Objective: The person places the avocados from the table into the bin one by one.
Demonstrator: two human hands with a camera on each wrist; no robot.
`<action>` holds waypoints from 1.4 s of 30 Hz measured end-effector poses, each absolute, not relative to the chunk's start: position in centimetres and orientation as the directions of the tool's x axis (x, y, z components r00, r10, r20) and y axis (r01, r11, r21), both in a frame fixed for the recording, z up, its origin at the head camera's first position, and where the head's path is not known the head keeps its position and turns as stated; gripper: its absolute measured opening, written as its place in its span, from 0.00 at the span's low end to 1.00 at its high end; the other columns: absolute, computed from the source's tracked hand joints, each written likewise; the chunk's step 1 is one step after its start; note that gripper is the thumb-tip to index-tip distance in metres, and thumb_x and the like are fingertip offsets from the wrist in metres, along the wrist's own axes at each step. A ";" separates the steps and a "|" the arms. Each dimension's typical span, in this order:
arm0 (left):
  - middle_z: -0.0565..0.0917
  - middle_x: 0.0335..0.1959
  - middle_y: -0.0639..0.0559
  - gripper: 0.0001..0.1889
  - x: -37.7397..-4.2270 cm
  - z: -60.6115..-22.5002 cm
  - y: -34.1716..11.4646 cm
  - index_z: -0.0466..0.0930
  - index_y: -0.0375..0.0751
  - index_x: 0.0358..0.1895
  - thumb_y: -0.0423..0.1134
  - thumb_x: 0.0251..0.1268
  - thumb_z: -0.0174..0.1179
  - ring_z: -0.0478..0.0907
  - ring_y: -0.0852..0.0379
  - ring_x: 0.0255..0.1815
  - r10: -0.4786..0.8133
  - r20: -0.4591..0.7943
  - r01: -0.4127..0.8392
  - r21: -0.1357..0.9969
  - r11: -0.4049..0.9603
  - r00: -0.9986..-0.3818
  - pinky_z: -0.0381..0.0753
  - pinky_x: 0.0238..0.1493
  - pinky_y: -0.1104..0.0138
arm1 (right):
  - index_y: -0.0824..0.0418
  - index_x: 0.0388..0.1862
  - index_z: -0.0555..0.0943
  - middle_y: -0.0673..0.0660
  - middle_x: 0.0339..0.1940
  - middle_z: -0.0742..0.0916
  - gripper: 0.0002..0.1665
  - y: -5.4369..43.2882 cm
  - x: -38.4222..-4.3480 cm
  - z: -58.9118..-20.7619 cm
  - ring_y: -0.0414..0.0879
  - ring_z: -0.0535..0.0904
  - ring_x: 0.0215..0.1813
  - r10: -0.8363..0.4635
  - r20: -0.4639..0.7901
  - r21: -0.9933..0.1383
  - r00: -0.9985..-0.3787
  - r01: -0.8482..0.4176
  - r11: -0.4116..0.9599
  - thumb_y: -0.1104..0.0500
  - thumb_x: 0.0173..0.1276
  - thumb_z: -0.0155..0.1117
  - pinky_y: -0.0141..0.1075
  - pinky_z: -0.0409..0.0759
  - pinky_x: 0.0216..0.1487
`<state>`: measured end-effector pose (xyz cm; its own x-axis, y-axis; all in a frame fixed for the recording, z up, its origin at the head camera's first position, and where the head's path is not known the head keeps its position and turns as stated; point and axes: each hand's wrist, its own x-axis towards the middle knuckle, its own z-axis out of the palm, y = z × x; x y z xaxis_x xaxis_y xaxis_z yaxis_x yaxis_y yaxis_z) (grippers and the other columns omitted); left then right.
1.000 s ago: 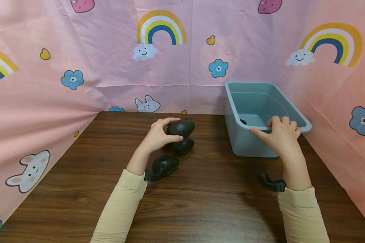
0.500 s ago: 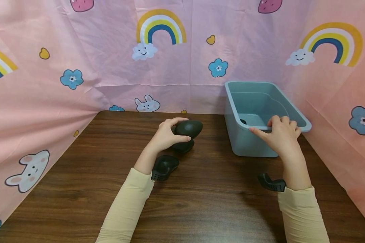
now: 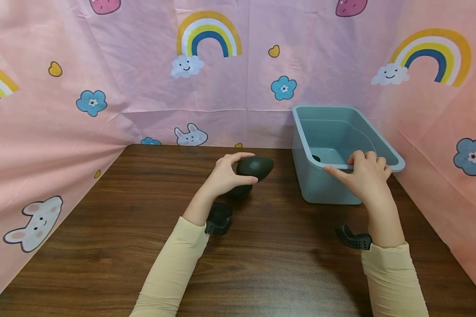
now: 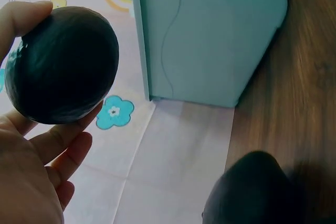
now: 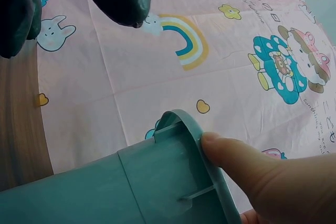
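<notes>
My left hand [image 3: 228, 178] grips a dark green avocado [image 3: 255, 167] above the table, thumb and fingers on opposite sides of it. The left wrist view shows this avocado [image 4: 65, 64] large and rounded. Below it on the table lies a second avocado [image 3: 241, 191], partly hidden by the hand. A third avocado [image 3: 221, 211] sits nearer, mostly behind the wrist device. My right hand [image 3: 366, 176] holds the near rim of a blue-green plastic bin [image 3: 329, 185], fingers over the inside. In the right wrist view the thumb [image 5: 236, 161] presses on the bin's rim.
The bin stands at the back right of the brown wooden table [image 3: 277, 264]. A dark object [image 3: 316, 158] shows at the bin's bottom, mostly hidden by the wall. Printed pink cloth [image 3: 238, 88] encloses the table behind and at both sides.
My left hand has moved right with the avocado, closer to the bin. The right hand and the bin stay where they were.
</notes>
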<state>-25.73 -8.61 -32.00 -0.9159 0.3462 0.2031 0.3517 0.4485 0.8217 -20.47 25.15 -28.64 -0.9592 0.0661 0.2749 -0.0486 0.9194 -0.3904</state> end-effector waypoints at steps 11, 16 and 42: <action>0.72 0.51 0.52 0.32 -25.8 -31.0 -6.6 0.76 0.60 0.61 0.49 0.47 0.74 0.57 0.49 0.59 0.375 0.238 0.391 0.825 0.409 -0.896 0.71 0.47 0.52 | 0.69 0.41 0.68 0.70 0.41 0.67 0.44 25.1 -20.4 -28.6 0.71 0.57 0.48 0.068 0.272 -0.388 -0.960 -0.045 0.921 0.27 0.59 0.58 0.68 0.49 0.50; 0.77 0.48 0.56 0.32 -26.2 -30.6 -6.0 0.76 0.58 0.61 0.47 0.48 0.74 0.59 0.50 0.59 0.395 0.277 0.433 0.811 0.393 -0.876 0.72 0.47 0.54 | 0.69 0.41 0.68 0.70 0.40 0.67 0.44 25.1 -20.4 -28.6 0.71 0.57 0.48 0.069 0.275 -0.390 -0.959 -0.046 0.920 0.27 0.59 0.58 0.68 0.49 0.50; 0.79 0.46 0.53 0.32 -26.8 -28.8 -3.3 0.76 0.50 0.62 0.43 0.48 0.74 0.77 0.56 0.40 0.448 0.316 0.476 0.825 0.305 -0.836 0.77 0.40 0.62 | 0.69 0.42 0.68 0.70 0.40 0.68 0.44 25.1 -20.3 -28.6 0.71 0.57 0.49 0.070 0.280 -0.389 -0.958 -0.046 0.920 0.27 0.58 0.58 0.68 0.49 0.50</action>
